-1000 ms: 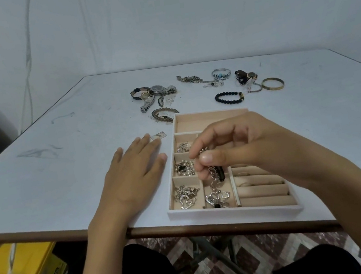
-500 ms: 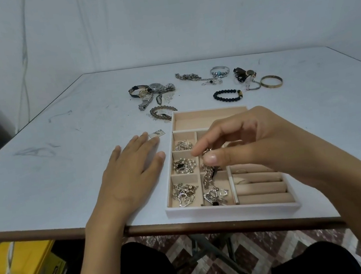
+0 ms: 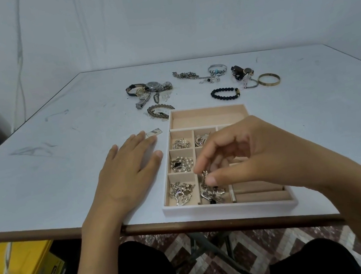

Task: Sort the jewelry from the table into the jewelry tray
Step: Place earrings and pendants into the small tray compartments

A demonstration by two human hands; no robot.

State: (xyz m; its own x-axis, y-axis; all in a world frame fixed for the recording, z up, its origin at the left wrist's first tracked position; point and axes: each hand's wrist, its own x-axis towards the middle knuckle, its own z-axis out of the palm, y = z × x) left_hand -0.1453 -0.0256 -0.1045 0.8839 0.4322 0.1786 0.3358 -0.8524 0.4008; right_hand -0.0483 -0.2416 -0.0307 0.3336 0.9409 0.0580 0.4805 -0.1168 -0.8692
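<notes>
A white jewelry tray [image 3: 228,205] with beige compartments lies at the table's near edge. Its small left compartments hold silver pieces. My right hand [image 3: 242,158] hovers over the tray and pinches a silver chain piece [image 3: 204,176] between thumb and forefinger, above the near middle compartment, where its lower end lies on other jewelry. My left hand [image 3: 129,174] rests flat on the table just left of the tray. Its fingertips touch a small clear packet [image 3: 154,132].
Loose jewelry lies beyond the tray: watches [image 3: 148,89], a brown bracelet [image 3: 158,112], a black bead bracelet [image 3: 224,94], a silver chain [image 3: 186,75], a bangle with blue stone [image 3: 217,70], a gold bangle [image 3: 269,79]. A yellow box [image 3: 18,264] sits under the table.
My right hand has lowered the chain piece into the near middle compartment, so less of it hangs free. My left hand has stayed flat beside the tray.
</notes>
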